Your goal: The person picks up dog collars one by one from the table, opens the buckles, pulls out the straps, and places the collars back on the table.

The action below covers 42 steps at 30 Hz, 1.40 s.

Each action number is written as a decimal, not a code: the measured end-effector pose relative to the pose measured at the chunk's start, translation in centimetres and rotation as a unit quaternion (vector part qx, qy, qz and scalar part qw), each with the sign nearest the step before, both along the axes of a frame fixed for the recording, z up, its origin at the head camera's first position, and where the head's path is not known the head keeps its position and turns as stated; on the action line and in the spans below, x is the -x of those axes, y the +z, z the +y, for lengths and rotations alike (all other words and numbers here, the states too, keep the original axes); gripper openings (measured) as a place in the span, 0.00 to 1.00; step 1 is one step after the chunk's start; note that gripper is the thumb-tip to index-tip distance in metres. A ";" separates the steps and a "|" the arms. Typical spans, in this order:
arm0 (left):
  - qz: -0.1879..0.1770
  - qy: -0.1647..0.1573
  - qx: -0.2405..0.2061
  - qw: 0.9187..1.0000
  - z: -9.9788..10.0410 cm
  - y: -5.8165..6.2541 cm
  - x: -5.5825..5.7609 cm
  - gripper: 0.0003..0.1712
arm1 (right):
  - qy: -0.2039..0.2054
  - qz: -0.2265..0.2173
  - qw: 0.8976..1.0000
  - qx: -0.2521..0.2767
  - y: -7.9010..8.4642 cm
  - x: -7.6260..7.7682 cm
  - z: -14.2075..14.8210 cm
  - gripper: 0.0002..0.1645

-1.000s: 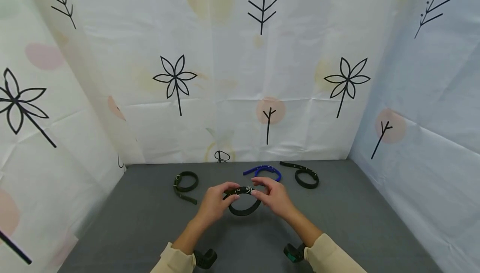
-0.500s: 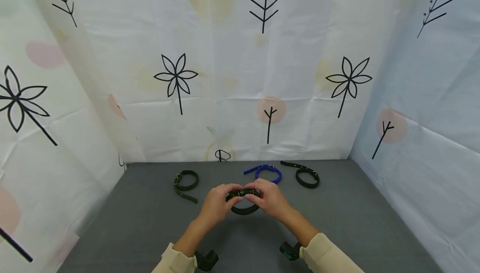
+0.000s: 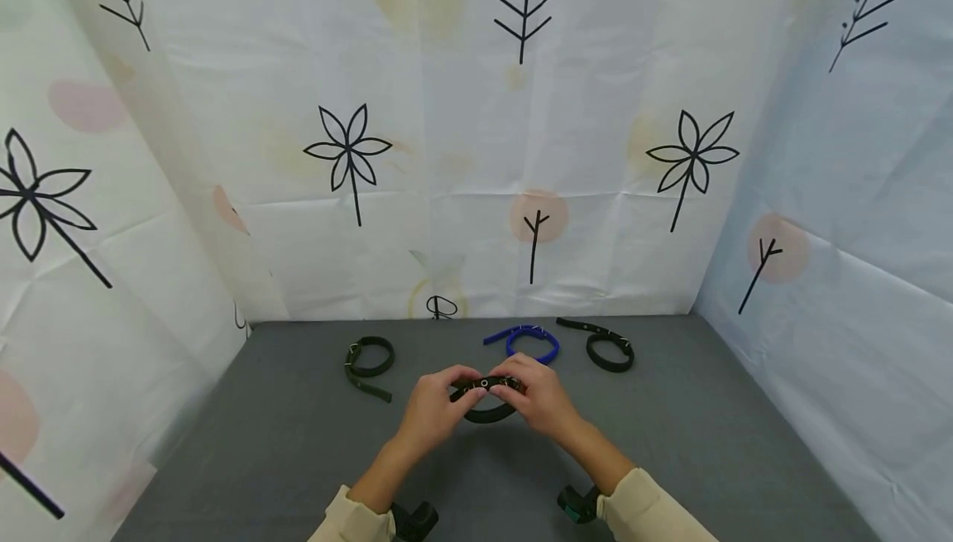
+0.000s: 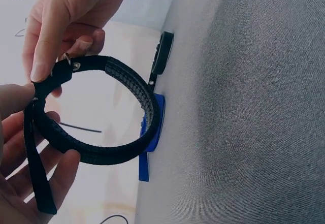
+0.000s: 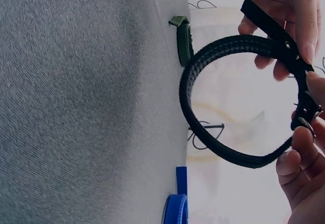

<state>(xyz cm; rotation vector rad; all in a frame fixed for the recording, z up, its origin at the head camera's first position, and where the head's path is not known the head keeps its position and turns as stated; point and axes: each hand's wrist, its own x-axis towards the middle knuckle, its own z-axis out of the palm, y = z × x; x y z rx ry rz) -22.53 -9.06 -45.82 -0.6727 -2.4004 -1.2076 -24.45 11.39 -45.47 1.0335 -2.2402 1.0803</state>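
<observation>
A black collar (image 3: 490, 416), closed into a ring, is held up above the table between both hands. Its buckle and metal ring sit near the right hand's fingers, and an eyelet shows between the thumbs in the head view. My left hand (image 3: 434, 405) pinches the band from the left, thumb in front. The collar's loose strap end (image 4: 39, 183) hangs past the left fingers in the left wrist view. My right hand (image 3: 541, 395) pinches the band beside the buckle (image 5: 310, 107). The two thumbs almost meet. The fingertips behind the band are partly hidden.
On the grey table (image 3: 283, 443) lie a dark green collar (image 3: 369, 376) at the left, a blue collar (image 3: 553, 355) behind the right hand, and another black collar (image 3: 610, 366) at the back right. A patterned white cloth (image 3: 447, 261) surrounds the table's back and sides.
The right hand has come inward to the left along the collar's top, closing the gap between the thumbs. Since half a second ago, both hands have hardly moved. The other collars lie as before.
</observation>
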 end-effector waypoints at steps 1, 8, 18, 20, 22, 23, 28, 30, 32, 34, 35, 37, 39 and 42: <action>-0.001 -0.001 -0.004 1.000 0.0 0.0 0.0 0.09 | 0.003 0.003 1.000 0.011 -0.1 0.0 0.0 0.09; 0.010 -0.003 -0.028 1.000 -0.2 0.1 0.0 0.09 | -0.011 0.045 0.998 0.043 -0.7 0.2 -0.1 0.11; 0.001 -0.003 -0.036 0.999 -0.3 0.4 -0.1 0.09 | -0.024 0.034 0.995 0.096 -0.9 -0.3 -0.4 0.13; -0.009 -0.007 -0.045 0.999 -0.3 0.3 -0.1 0.09 | -0.025 0.012 0.992 0.120 -1.1 -0.4 -0.5 0.13; -0.022 -0.007 -0.055 0.998 -0.4 0.3 -0.1 0.10 | -0.017 -0.018 0.987 0.160 -1.1 -0.5 -0.5 0.10; -0.029 -0.005 -0.061 0.998 -0.4 0.3 -0.2 0.09 | -0.015 -0.030 0.983 0.181 -1.1 -0.5 -0.5 0.08; -0.046 0.019 -0.074 0.996 -0.8 -0.1 -0.5 0.09 | -0.003 -0.041 0.978 0.202 -0.7 -0.4 -0.3 0.05; -0.035 0.023 -0.065 0.997 -1.0 -0.1 -0.5 0.09 | -0.004 -0.022 0.988 0.152 -0.4 -0.3 -0.2 0.08; -0.016 0.021 -0.042 0.999 -1.0 0.2 -0.4 0.09 | 0.004 -0.010 0.994 0.106 -0.2 -0.3 -0.1 0.11; 0.009 0.017 -0.012 1.000 -0.8 0.4 -0.3 0.09 | 0.019 0.003 0.997 0.073 0.0 -0.3 -0.2 0.13; 0.017 0.016 0.001 1.000 -0.8 0.6 -0.3 0.09 | 0.027 0.005 0.998 0.062 0.1 -0.3 -0.2 0.13; 0.031 0.015 0.022 0.999 -0.6 0.9 -0.3 0.09 | 0.038 0.007 0.998 0.046 0.2 -0.3 -0.3 0.13; 0.040 0.017 0.030 0.999 -0.4 1.0 -0.4 0.09 | 0.045 0.011 0.998 0.036 0.2 -0.3 -0.3 0.13; 0.044 0.020 0.031 0.998 -0.3 1.2 -0.5 0.10 | 0.045 0.024 0.998 0.035 0.1 -0.2 -0.3 0.12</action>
